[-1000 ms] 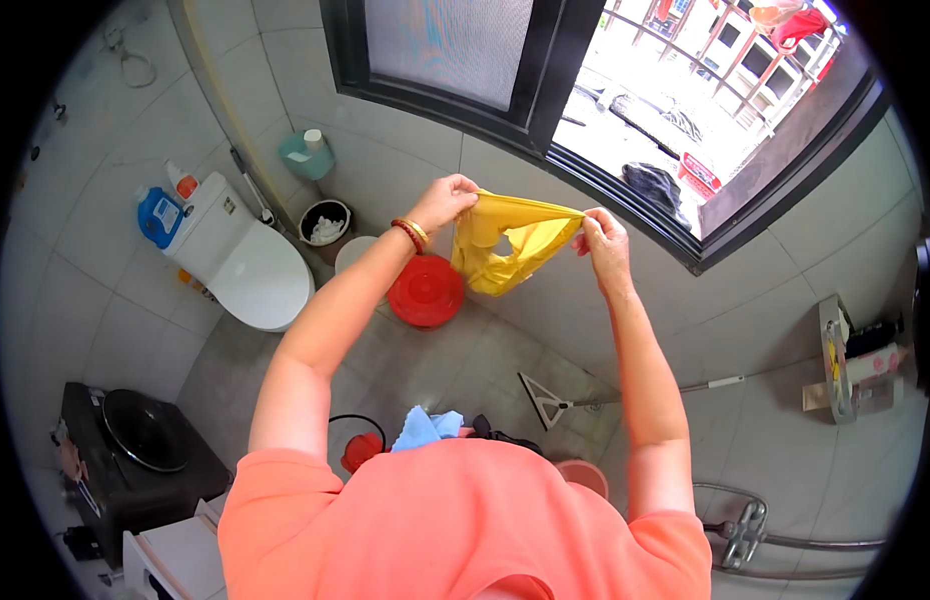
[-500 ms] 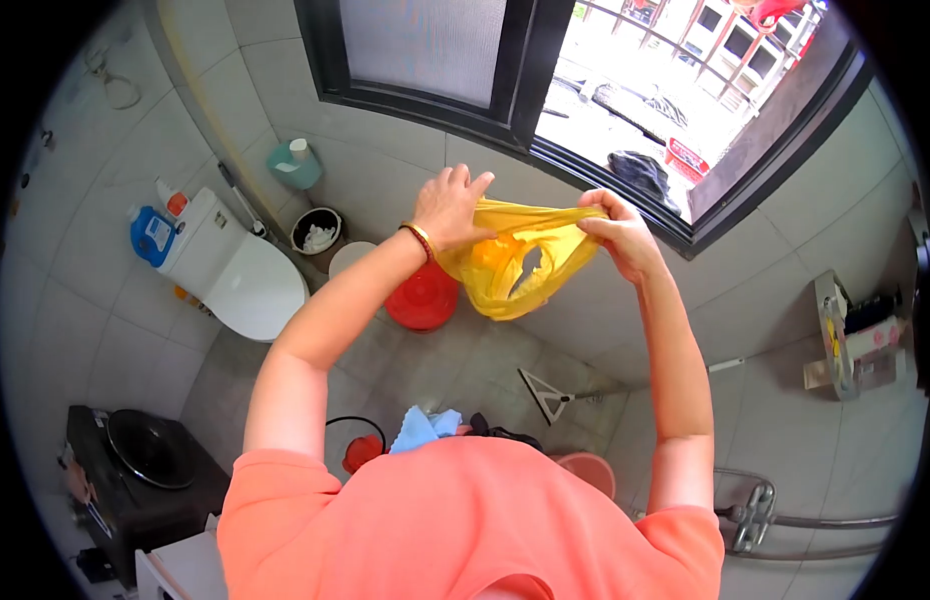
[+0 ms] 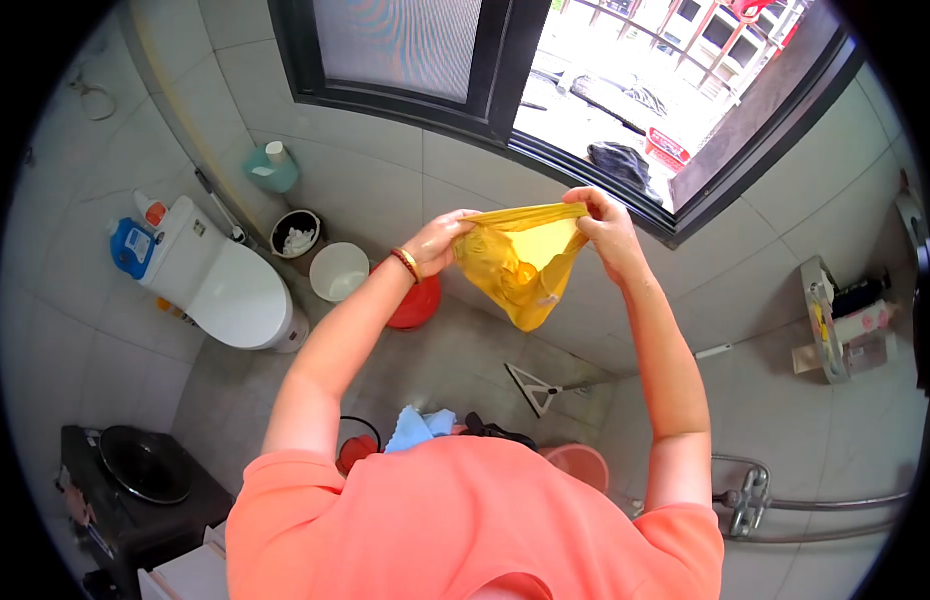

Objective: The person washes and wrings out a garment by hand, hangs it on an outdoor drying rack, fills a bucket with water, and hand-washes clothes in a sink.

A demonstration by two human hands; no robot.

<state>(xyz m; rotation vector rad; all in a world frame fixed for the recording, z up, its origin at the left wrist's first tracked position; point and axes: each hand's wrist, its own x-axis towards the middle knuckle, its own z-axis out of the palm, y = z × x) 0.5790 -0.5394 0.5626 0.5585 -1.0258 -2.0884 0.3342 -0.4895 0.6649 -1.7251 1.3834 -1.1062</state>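
Note:
In front of me, above the floor, I hold up a pair of yellow underpants (image 3: 510,285). The waistband is stretched between my two hands, and the cloth hangs down to a rounded point. My left hand (image 3: 435,243), with bracelets at the wrist, is closed on the left end of the band. Fingers and thumb of my right hand (image 3: 611,238) pinch the right end near the window wall. Below my left forearm stands a red tub (image 3: 417,304), partly hidden by the arm. Beside it is a white bucket (image 3: 339,272).
A toilet (image 3: 237,296) and a waste bin (image 3: 296,236) stand on the left. The window (image 3: 595,150) lies ahead, partly open. On the floor are a squeegee (image 3: 534,389), a blue cloth (image 3: 419,428) and a pink basin (image 3: 577,466). A black appliance (image 3: 135,510) stands lower left.
My left hand has turned from spread fingers to a closed grip on the waistband. The underpants' opening has shifted, and the hole seen through them before is now covered. The view moved slightly.

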